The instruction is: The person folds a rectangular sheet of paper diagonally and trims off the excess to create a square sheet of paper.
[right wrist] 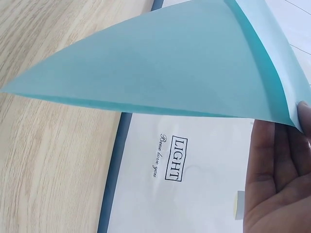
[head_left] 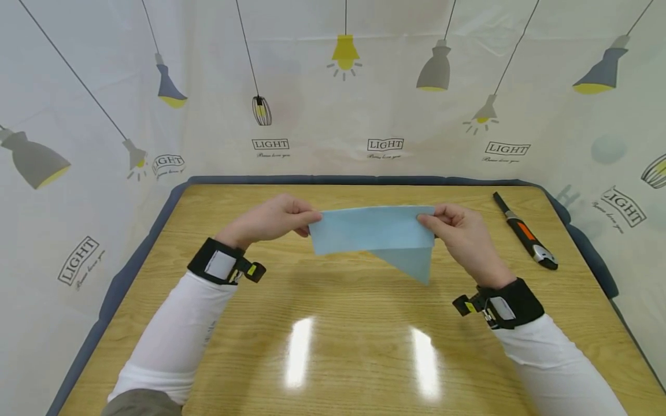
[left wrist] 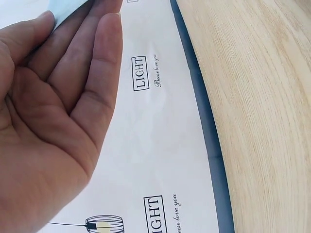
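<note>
A light blue sheet of paper (head_left: 369,228), folded into a band, is stretched between both hands above the table. Below the band's right half hangs a pointed triangular flap, which fills much of the right wrist view as a folded layer (right wrist: 160,63). My left hand (head_left: 276,218) pinches the band's upper left corner between thumb and fingers. The upper right corner is pinched by my right hand (head_left: 460,234), thumb in front. In the left wrist view only a small piece of the paper (left wrist: 65,9) shows at the fingertips.
A utility knife (head_left: 525,231) with a black and orange handle lies at the right rear of the wooden table (head_left: 359,346). Dark blue padding (head_left: 338,180) runs along the table's edge. Behind it hangs a pale sheet (head_left: 312,115) printed with lamps.
</note>
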### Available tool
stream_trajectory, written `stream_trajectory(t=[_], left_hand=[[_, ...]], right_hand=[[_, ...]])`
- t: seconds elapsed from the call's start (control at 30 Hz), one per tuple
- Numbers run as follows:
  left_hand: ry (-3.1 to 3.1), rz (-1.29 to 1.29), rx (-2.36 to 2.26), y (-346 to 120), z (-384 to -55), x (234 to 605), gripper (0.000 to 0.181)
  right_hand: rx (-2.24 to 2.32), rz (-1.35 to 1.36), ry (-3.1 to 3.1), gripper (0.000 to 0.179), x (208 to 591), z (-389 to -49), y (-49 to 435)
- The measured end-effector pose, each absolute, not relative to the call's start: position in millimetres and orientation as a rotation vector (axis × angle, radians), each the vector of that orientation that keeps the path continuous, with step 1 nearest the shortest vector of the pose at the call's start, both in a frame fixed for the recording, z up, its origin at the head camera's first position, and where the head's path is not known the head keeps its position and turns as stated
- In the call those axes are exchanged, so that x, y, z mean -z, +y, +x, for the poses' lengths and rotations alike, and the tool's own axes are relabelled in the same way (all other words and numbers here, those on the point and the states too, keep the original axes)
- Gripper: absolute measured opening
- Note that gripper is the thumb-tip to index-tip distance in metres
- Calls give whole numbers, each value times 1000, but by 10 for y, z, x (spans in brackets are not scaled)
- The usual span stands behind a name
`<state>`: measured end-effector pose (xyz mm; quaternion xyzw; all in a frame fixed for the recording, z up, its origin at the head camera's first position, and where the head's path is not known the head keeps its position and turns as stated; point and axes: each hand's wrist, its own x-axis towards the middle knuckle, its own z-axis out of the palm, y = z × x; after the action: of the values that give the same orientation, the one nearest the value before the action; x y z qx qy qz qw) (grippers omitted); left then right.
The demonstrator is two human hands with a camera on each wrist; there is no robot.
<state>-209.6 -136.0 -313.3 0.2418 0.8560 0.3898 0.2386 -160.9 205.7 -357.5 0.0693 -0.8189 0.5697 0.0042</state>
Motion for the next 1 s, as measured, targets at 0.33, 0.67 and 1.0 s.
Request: stream_trajectory(t=[0.33, 0.67, 1.0], left_hand=[[2411, 753, -1013, -1484, -2243, 3309, 29], [2648, 914, -645, -1219, -2210, 3205, 31], [2728, 1040, -657, -712, -2118, 3158, 31]], right_hand=[[-1768, 235, -2566, 36, 3755, -1715, 2145], [-1614, 250, -2625, 29, 3546, -1577, 1893], [-1603, 416, -2571, 23, 3502, -1545, 1567]])
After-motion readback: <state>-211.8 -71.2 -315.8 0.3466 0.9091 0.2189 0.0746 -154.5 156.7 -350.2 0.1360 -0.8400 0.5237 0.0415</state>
